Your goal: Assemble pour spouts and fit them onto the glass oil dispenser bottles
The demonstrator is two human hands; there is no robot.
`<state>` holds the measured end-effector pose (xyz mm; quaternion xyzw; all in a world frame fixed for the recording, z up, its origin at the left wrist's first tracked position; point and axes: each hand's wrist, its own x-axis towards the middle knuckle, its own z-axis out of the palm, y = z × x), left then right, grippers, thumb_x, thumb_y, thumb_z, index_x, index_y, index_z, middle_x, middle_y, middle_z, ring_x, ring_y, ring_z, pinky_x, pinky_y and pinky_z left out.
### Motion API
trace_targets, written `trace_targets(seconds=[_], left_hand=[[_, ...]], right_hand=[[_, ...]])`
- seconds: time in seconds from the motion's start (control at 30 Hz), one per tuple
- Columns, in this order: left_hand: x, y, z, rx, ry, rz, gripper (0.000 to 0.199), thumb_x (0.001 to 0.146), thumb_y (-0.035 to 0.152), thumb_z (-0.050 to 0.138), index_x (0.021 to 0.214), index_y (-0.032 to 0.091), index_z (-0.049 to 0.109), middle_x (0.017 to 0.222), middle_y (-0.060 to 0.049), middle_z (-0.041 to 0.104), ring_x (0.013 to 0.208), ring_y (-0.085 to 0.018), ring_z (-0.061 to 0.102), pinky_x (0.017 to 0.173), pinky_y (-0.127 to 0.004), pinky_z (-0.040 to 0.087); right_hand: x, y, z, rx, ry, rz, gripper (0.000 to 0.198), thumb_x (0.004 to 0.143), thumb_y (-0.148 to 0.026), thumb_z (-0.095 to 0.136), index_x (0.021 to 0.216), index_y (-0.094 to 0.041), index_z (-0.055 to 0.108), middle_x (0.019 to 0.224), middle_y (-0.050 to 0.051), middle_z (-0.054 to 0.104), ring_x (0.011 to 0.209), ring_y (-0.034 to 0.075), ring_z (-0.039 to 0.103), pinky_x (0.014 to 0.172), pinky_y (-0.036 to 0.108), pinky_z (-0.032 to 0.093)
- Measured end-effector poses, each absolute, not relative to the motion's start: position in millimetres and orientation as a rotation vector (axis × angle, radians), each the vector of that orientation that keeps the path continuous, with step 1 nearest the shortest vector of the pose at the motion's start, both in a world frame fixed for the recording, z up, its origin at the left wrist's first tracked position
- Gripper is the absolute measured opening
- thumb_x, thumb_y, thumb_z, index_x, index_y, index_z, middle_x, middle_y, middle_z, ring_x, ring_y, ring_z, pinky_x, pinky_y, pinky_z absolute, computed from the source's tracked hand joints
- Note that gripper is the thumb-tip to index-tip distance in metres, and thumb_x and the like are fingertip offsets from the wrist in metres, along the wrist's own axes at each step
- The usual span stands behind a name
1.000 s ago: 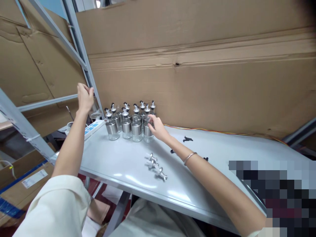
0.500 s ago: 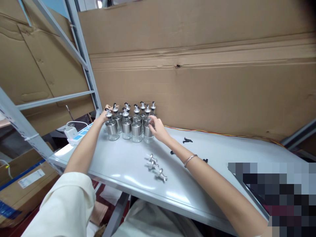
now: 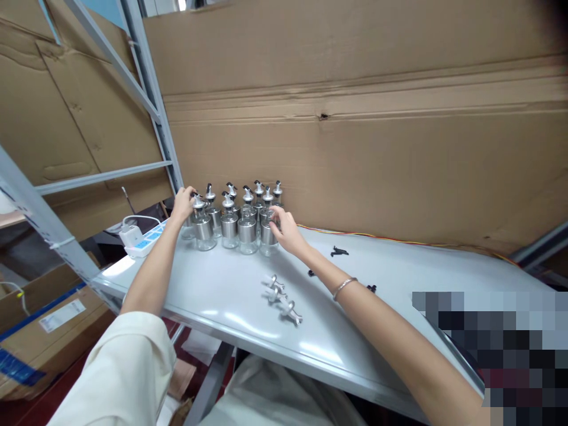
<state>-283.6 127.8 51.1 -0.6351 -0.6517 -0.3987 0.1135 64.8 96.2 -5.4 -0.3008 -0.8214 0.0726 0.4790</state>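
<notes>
Several glass oil bottles with steel bands stand grouped at the back left of the table; most wear steel pour spouts with black flip caps. My left hand (image 3: pixel 183 205) is closed around the top of a bottle (image 3: pixel 188 228) at the group's left end, and my fingers partly hide its spout. At the right end, my right hand (image 3: pixel 284 227) curls around the upper part of an open bottle (image 3: pixel 268 235). Beside that one stands another bottle without a spout (image 3: pixel 247 231). Loose metal pour spouts (image 3: pixel 289 312) lie on the tabletop in front.
Small black caps (image 3: pixel 339 251) lie right of the bottles on the grey table (image 3: pixel 213 290). A white power strip (image 3: pixel 144 244) sits at the left edge by the metal shelf frame (image 3: pixel 160 127). A tall cardboard sheet (image 3: pixel 364 160) backs the table, with thin wires along its foot.
My left hand has drawn back from behind the spouts to the group's left end. My right hand stays at the right-end bottle. The view has shifted slightly.
</notes>
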Motion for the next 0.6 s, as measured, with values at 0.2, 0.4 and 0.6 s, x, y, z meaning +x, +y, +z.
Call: trace_targets(seconds=[0.2, 0.4, 0.6], left_hand=[[-289, 83, 74, -1.573, -1.937, -1.264, 0.013, 0.075, 0.03, 0.057, 0.078, 0.019, 0.053, 0.087, -0.007, 0.05, 0.084, -0.023, 0.054, 0.087, -0.039, 0.045], [-269, 16, 99, -1.512, -1.894, -1.157, 0.013, 0.075, 0.03, 0.06, 0.079, 0.019, 0.053, 0.084, -0.006, 0.048, 0.08, -0.023, 0.054, 0.084, -0.042, 0.048], [-254, -29, 97, -1.57, -1.956, -1.004, 0.015, 0.077, 0.035, 0.057, 0.076, 0.022, 0.051, 0.075, -0.002, 0.045, 0.072, -0.021, 0.052, 0.074, -0.036, 0.048]], right_hand=[[63, 96, -6, -0.734, -1.977, 0.196, 0.038, 0.085, -0.019, 0.044, 0.123, -0.022, 0.043, 0.096, 0.008, 0.057, 0.089, 0.024, 0.048, 0.088, 0.042, 0.04], [63, 93, -6, -0.733, -1.964, 0.217, 0.039, 0.085, -0.019, 0.042, 0.124, -0.023, 0.042, 0.096, 0.008, 0.056, 0.088, 0.024, 0.048, 0.088, 0.043, 0.039], [63, 93, -7, -0.728, -1.968, 0.207, 0.04, 0.085, -0.02, 0.041, 0.125, -0.022, 0.042, 0.097, 0.009, 0.056, 0.089, 0.024, 0.048, 0.089, 0.043, 0.039]])
